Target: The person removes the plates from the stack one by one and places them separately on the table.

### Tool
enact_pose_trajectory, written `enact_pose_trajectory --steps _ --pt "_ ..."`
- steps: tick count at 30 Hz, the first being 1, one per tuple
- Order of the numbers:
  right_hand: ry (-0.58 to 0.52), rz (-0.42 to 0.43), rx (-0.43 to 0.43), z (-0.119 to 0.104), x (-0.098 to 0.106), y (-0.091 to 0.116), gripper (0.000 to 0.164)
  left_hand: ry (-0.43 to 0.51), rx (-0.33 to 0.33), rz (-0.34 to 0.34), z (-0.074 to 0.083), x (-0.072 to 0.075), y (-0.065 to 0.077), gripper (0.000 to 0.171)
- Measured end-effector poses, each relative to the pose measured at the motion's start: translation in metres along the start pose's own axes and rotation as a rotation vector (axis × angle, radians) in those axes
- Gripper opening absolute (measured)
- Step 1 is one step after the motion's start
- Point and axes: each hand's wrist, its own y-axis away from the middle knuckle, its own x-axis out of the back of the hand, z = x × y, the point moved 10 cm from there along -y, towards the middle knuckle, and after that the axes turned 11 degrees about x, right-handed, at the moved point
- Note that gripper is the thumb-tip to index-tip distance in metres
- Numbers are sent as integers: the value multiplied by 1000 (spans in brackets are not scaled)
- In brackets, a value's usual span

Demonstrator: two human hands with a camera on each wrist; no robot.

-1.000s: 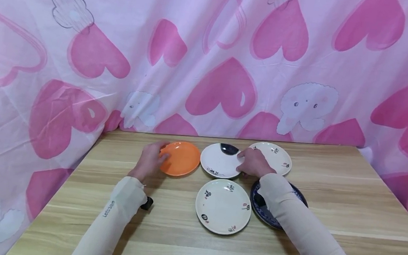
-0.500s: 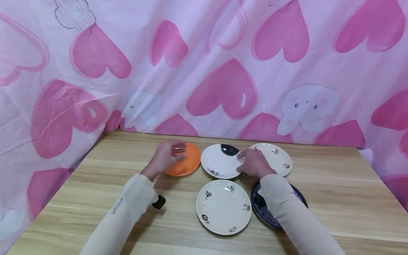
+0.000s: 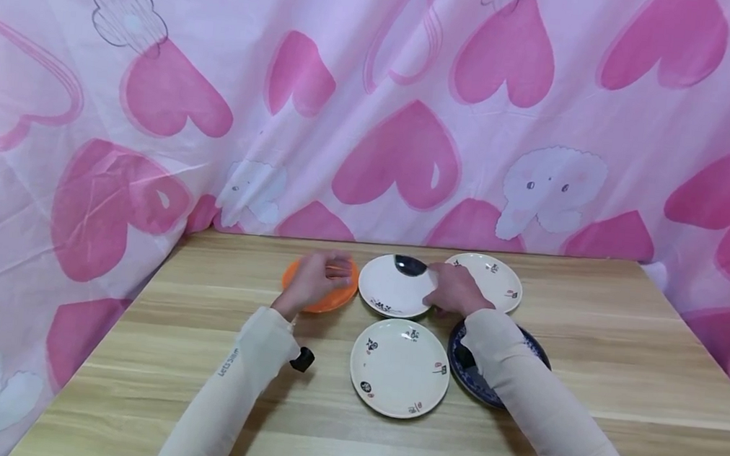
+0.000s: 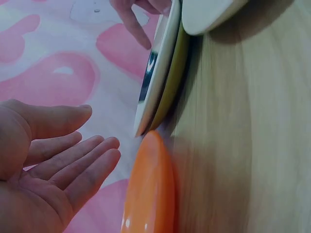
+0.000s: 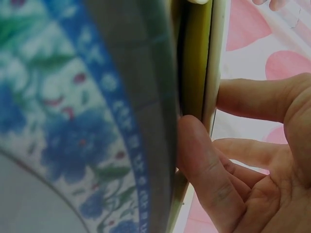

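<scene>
My left hand (image 3: 315,281) hovers over the orange plate (image 3: 335,301), holding nothing. Its fingers are loosely extended and apart from the plate in the left wrist view. At the right rim of a white plate (image 3: 391,288) with a black patch is my right hand (image 3: 459,290). The right wrist view shows its fingers against the white rim and its thumb beside a yellow plate (image 5: 197,68) stacked under the white one. A blue floral-patterned plate (image 5: 82,141) fills the left of that view; in the head view my right sleeve partly covers it.
In front of the white plate lies a cream plate (image 3: 400,369) with small drawings. A similar patterned plate (image 3: 497,283) sits at the back right, partly behind my right hand. A pink heart-print cloth (image 3: 397,158) hangs along the wooden table's (image 3: 591,327) back edge.
My left hand has left the orange plate's left rim and moved right, above that plate. The right hand stays at the white plate's rim, and the plates have hardly moved.
</scene>
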Motion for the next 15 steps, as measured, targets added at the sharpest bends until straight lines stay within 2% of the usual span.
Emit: enact_pose_trajectory --steps 6,9,12,15 --pt "26 10 14 -1 2 0 66 -24 14 -5 4 -7 2 46" --pt "17 8 16 -2 2 0 65 -26 96 -14 -1 -9 3 40" --pt "12 1 12 -1 1 0 66 5 200 -70 -9 -15 4 33" --pt "13 5 5 -2 1 0 70 69 257 -122 -11 -21 6 32"
